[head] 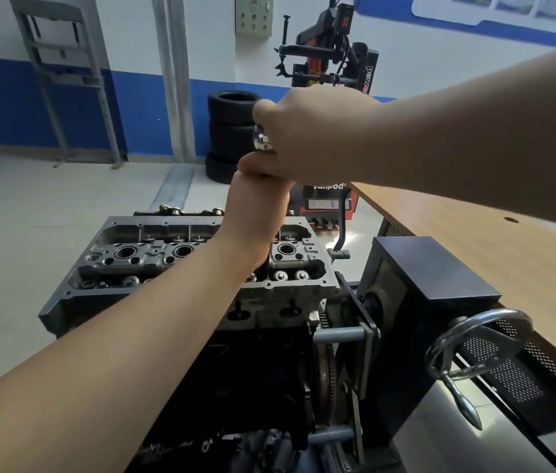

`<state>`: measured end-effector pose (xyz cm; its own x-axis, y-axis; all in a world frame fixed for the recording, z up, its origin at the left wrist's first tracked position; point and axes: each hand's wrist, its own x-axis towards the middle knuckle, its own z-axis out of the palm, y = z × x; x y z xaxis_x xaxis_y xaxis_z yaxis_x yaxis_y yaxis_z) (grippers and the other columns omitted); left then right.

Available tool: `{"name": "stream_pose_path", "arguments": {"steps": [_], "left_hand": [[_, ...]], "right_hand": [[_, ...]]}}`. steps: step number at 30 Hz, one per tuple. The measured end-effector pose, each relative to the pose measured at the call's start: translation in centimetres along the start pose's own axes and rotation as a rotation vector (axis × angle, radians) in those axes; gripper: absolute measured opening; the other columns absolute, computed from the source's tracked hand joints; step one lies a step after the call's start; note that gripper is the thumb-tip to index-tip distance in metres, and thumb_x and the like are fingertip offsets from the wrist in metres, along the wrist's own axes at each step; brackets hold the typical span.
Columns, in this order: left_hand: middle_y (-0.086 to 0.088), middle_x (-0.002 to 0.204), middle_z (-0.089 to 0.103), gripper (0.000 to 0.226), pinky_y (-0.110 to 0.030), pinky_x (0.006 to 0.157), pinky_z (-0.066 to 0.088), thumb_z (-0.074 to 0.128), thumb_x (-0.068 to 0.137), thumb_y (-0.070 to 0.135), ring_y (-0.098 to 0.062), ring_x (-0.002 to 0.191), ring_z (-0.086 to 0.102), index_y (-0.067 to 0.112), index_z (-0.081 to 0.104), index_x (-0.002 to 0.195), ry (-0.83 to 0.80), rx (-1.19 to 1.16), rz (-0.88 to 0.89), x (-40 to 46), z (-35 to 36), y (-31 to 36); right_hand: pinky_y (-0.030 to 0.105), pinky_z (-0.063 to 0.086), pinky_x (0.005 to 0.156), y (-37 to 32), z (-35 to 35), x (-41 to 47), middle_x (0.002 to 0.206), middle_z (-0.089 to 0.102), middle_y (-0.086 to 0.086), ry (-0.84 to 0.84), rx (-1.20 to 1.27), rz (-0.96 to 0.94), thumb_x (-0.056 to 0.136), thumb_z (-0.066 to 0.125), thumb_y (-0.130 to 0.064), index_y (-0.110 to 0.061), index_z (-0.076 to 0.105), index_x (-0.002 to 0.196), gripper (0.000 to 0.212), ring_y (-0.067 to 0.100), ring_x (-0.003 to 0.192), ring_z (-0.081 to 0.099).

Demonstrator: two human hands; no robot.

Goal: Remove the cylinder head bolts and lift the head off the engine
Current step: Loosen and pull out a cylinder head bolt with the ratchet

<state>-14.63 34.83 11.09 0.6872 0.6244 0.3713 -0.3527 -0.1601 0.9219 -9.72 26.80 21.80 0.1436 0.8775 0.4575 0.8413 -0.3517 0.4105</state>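
- Both hands are stacked up above the engine. My right hand (pixel 307 138) comes in from the right side, fingers curled round the shiny chrome tool end (pixel 263 139) that pokes out past my knuckles.
- My left hand (pixel 256 203) sits right under it, reaching up from the lower left, wrapped round what looks like the shaft of the same tool. The shaft itself is mostly hidden by my fist, so I can't say much about it.
- The two hands are touching, right on top of left, both arms stretched out pretty straight.
- The cylinder head (pixel 198 261) is sitting on the engine block (pixel 256 363) right below my left wrist, top side open, spark plug wells and valve gear showing. My forearm covers the middle of it.
- The whole engine is bolted to a stand (pixel 416 302) on the right, with a chrome hand wheel (pixel 474 349) sticking out toward me.
- A wooden desk (pixel 474 233) runs along the right edge, just behind the stand.
- Floor is pale and smooth, wall is white with a blue band.
- Further back: a stack of tyres (pixel 232 134), a red and black tyre changer (pixel 331 56) partly behind my right hand, and a grey metal frame (pixel 61 73) leaning on the wall at left.
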Motion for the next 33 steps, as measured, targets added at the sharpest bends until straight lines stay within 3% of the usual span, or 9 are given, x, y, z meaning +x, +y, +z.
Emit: {"name": "stream_pose_path", "arguments": {"steps": [2, 5, 10, 15, 19, 23, 26, 30, 33], "left_hand": [[0.0, 0.056, 0.035, 0.029, -0.036, 0.053, 0.02, 0.061, 0.079, 0.021, -0.018, 0.056, 0.023, 0.025, 0.05, 0.052, -0.028, 0.005, 0.01, 0.0, 0.0, -0.2], [0.001, 0.055, 0.036, 0.028, -0.031, 0.047, 0.025, 0.063, 0.082, 0.021, -0.015, 0.053, 0.026, 0.024, 0.054, 0.055, -0.045, 0.001, 0.013, 0.0, 0.0, -0.8], [0.001, 0.048, 0.029, 0.029, -0.023, 0.042, 0.02, 0.051, 0.074, 0.011, -0.013, 0.045, 0.021, 0.02, 0.032, 0.053, 0.082, -0.038, 0.085, 0.4, 0.1, -1.3], [0.011, 0.044, 0.029, 0.042, -0.018, 0.041, 0.02, 0.056, 0.091, 0.018, -0.01, 0.043, 0.023, 0.022, 0.037, 0.054, 0.109, 0.142, 0.147, -0.4, 0.7, -1.6], [0.008, 0.065, 0.049, 0.018, -0.021, 0.052, 0.043, 0.06, 0.098, 0.037, -0.011, 0.06, 0.043, 0.033, 0.065, 0.082, -0.107, -0.025, 0.081, -2.0, -1.2, -1.1], [0.005, 0.093, 0.072, 0.019, -0.034, 0.093, 0.058, 0.051, 0.112, 0.028, -0.013, 0.093, 0.072, 0.023, 0.067, 0.122, -0.282, 0.144, 0.094, -2.2, -4.5, -1.3], [0.006, 0.098, 0.075, 0.016, -0.028, 0.087, 0.059, 0.055, 0.111, 0.02, -0.011, 0.093, 0.075, 0.026, 0.067, 0.12, -0.31, 0.366, 0.183, -1.7, -5.6, -1.1], [-0.003, 0.094, 0.076, 0.01, -0.034, 0.086, 0.063, 0.061, 0.108, 0.024, -0.017, 0.088, 0.077, 0.025, 0.068, 0.115, -0.289, 0.328, 0.227, -1.5, -5.4, -2.2], [-0.013, 0.098, 0.076, 0.034, -0.048, 0.092, 0.063, 0.052, 0.104, 0.043, -0.03, 0.091, 0.076, 0.013, 0.065, 0.117, -0.428, 0.095, -0.028, -1.6, -5.9, -3.4]], "right_hand": [[0.025, 0.026, 0.049, 1.1, -0.3, -0.9, 0.058, 0.036, -0.003, 0.05, -0.005, -0.078, 0.096, 0.037, -0.072, -0.009, 0.055, 0.108, 0.067, 0.025, 0.043, 0.038], [0.035, 0.038, 0.053, 1.9, 0.1, -1.1, 0.067, 0.048, 0.0, 0.019, 0.011, -0.109, 0.1, 0.042, -0.066, -0.013, 0.055, 0.119, 0.058, 0.034, 0.056, 0.05], [0.03, 0.027, 0.05, -0.3, -0.2, 0.5, 0.074, 0.041, -0.004, -0.137, 0.019, 0.087, 0.102, 0.043, -0.062, -0.021, 0.046, 0.107, 0.042, 0.013, 0.06, 0.039], [0.028, 0.031, 0.048, -0.9, -0.3, 0.5, 0.076, 0.052, -0.007, -0.228, 0.141, 0.263, 0.094, 0.05, -0.073, -0.022, 0.059, 0.102, 0.053, 0.01, 0.062, 0.049], [0.032, 0.033, 0.053, 0.6, -0.6, -1.5, 0.073, 0.049, -0.008, -0.052, 0.04, 0.047, 0.094, 0.04, -0.08, -0.025, 0.053, 0.115, 0.06, 0.019, 0.062, 0.05], [0.036, 0.035, 0.06, 1.8, -1.7, -1.8, 0.076, 0.047, -0.009, -0.197, 0.131, 0.007, 0.103, 0.036, -0.068, -0.023, 0.044, 0.137, 0.056, 0.026, 0.072, 0.052], [0.031, 0.033, 0.053, -0.2, -2.9, -1.1, 0.081, 0.049, -0.003, -0.325, 0.163, 0.166, 0.105, 0.037, -0.064, -0.019, 0.045, 0.126, 0.051, 0.014, 0.069, 0.05], [0.016, 0.026, 0.026, -1.8, -2.5, 0.1, 0.068, 0.047, 0.0, -0.308, 0.315, 0.491, 0.108, 0.04, -0.057, -0.013, 0.048, 0.079, 0.053, 0.013, 0.052, 0.044], [0.028, 0.033, 0.046, -2.3, -1.7, -0.6, 0.074, 0.052, -0.003, -0.244, 0.194, 0.433, 0.101, 0.035, -0.072, -0.016, 0.049, 0.089, 0.059, 0.013, 0.06, 0.051]]}}
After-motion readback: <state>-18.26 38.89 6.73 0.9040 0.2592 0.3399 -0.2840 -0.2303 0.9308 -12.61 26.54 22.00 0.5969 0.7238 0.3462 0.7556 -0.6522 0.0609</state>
